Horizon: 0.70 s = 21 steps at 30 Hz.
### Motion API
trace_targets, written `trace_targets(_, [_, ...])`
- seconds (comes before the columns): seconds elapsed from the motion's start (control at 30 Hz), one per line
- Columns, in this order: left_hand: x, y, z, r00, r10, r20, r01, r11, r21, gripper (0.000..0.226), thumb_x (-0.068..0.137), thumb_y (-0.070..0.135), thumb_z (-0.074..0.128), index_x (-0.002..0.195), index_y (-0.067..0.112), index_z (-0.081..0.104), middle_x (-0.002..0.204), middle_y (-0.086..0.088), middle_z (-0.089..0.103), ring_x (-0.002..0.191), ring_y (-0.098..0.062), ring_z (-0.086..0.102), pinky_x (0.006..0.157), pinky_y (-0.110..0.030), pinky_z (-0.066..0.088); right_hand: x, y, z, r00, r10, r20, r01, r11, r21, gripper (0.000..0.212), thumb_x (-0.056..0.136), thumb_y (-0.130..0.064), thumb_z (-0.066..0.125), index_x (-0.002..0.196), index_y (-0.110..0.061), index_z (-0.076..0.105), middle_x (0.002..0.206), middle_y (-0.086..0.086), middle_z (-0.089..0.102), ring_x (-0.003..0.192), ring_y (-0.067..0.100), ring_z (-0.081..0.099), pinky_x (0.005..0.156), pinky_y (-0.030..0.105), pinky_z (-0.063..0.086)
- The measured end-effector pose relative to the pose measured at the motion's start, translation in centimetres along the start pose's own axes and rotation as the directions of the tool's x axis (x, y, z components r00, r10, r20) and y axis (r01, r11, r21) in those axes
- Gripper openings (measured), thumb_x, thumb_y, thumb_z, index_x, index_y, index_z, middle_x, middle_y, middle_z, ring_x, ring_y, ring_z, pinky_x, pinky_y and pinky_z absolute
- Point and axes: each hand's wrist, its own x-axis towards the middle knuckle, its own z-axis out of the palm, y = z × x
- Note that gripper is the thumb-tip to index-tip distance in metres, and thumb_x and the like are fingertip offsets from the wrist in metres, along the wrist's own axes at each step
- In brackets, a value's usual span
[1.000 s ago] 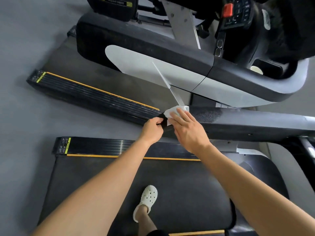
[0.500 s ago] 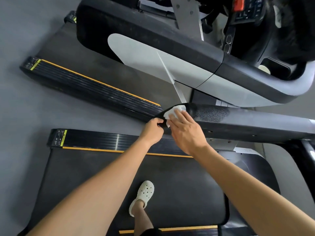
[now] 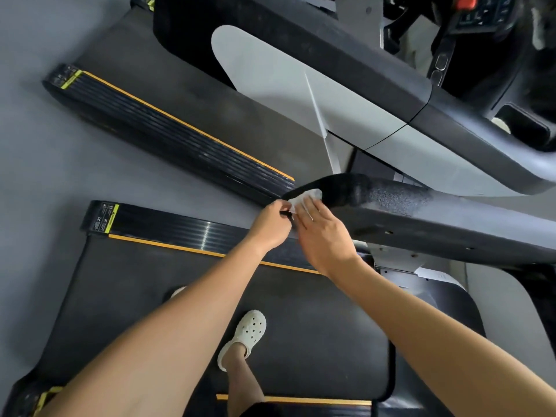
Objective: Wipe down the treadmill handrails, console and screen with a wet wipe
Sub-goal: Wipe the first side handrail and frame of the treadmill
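Pressing wet wipe (image 3: 307, 197) flat onto handrail (image 3: 421, 219) tip with straight right hand (image 3: 326, 239) fingers; gripping that tip with curled left hand (image 3: 270, 227) fingers. Neighbouring side rail (image 3: 180, 139) just beyond; open grey floor (image 3: 39, 164) leftward.

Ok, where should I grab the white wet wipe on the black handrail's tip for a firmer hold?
Pinch the white wet wipe by its exposed far edge, coming from above the black textured handrail. It lies flat over the rounded tip under the straight fingers of the right hand, so probably only that edge can be pinched.
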Motion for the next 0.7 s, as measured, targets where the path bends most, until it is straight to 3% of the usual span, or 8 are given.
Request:
trace_targets(0.07, [0.0,0.1,0.1,1.0,0.003,-0.023,-0.003,1.0,-0.012,0.045,0.099,0.003,0.045,0.141,0.014,0.056,0.142,-0.003,0.061,0.131,-0.021,0.056,0.105,-0.027,0.042,-0.3,1.5,-0.9,0.999,0.001,-0.046,-0.002,0.999,-0.034,0.06,0.102,-0.027,0.033,0.155,0.001,0.033,0.161,0.023,0.032,0.153,0.04,0.02,0.128,0.05,-0.002])
trace_targets(0.17, [0.0,0.4,0.3,1.0,0.012,-0.02,-0.013,1.0,-0.022,0.043,0.1,0.008,0.048,0.142,0.013,0.056,0.141,-0.006,0.061,0.128,-0.022,0.059,0.099,-0.026,0.045,-0.7,4.5,-2.1,0.973,0.16,-0.166,-0.147,0.985,0.088,0.051,0.101,-0.024,0.039,0.145,-0.002,0.05,0.149,0.015,0.048,0.147,0.038,0.033,0.126,0.049,0.014])
trace_targets(0.23, [-0.4,0.9,0.1,1.0,0.023,-0.001,-0.023,1.0,-0.01,0.043,0.103,0.012,0.05,0.145,0.015,0.053,0.142,-0.004,0.059,0.126,-0.021,0.059,0.094,-0.025,0.044,-1.1,5.5,-2.2,0.945,0.258,-0.202,-0.22,0.956,0.193,0.047,0.103,-0.027,0.037,0.14,-0.003,0.054,0.146,0.012,0.05,0.146,0.036,0.035,0.123,0.048,0.022])
trace_targets(0.3, [-0.6,1.4,-0.2,1.0,0.031,0.003,-0.03,0.999,-0.02,0.041,0.104,0.014,0.049,0.145,0.016,0.052,0.141,-0.003,0.06,0.126,-0.02,0.058,0.094,-0.026,0.044,-1.1,4.8,-1.9,0.934,0.303,-0.192,-0.26,0.94,0.219,0.048,0.104,-0.027,0.039,0.142,0.001,0.053,0.15,0.016,0.049,0.147,0.039,0.033,0.124,0.05,0.021])
trace_targets(0.43, [-1.0,2.7,-0.5,0.995,0.102,-0.011,-0.103,0.993,-0.059,0.042,0.101,0.007,0.044,0.14,0.015,0.058,0.134,0.001,0.065,0.127,-0.016,0.059,0.108,-0.032,0.046,-1.4,2.4,-0.5,0.974,0.175,-0.142,-0.157,0.979,0.131,0.058,0.103,-0.029,0.043,0.152,0.002,0.042,0.16,0.018,0.038,0.155,0.038,0.018,0.128,0.049,0.004])
trace_targets(0.53, [-1.5,3.6,-0.7,0.981,0.192,-0.007,-0.192,0.981,-0.027,0.04,0.101,0.006,0.045,0.137,0.016,0.06,0.131,0.003,0.067,0.12,-0.013,0.063,0.108,-0.034,0.049,-2.1,4.2,-1.1,0.963,0.139,-0.231,-0.095,0.977,0.188,0.055,0.098,-0.024,0.053,0.149,-0.003,0.049,0.155,0.013,0.047,0.152,0.033,0.028,0.127,0.045,0.012])
trace_targets(0.63, [-1.8,4.6,-0.6,0.959,0.284,0.015,-0.285,0.957,0.053,0.039,0.103,0.013,0.051,0.141,0.019,0.057,0.137,0.003,0.063,0.125,-0.013,0.059,0.11,-0.037,0.048,-3.5,6.5,-1.9,0.859,0.391,-0.332,-0.222,0.867,0.447,0.047,0.099,-0.017,0.051,0.144,-0.008,0.054,0.147,0.007,0.054,0.141,0.03,0.045,0.119,0.042,0.034])
trace_targets(0.7, [-2.0,5.3,-0.6,0.945,0.323,0.045,-0.327,0.939,0.111,0.041,0.104,0.02,0.052,0.145,0.021,0.052,0.144,0.003,0.056,0.132,-0.014,0.053,0.113,-0.038,0.045,-4.6,7.2,-1.7,0.768,0.577,-0.279,-0.345,0.739,0.579,0.046,0.106,-0.023,0.044,0.15,-0.011,0.047,0.153,0.006,0.049,0.142,0.028,0.043,0.117,0.041,0.038])
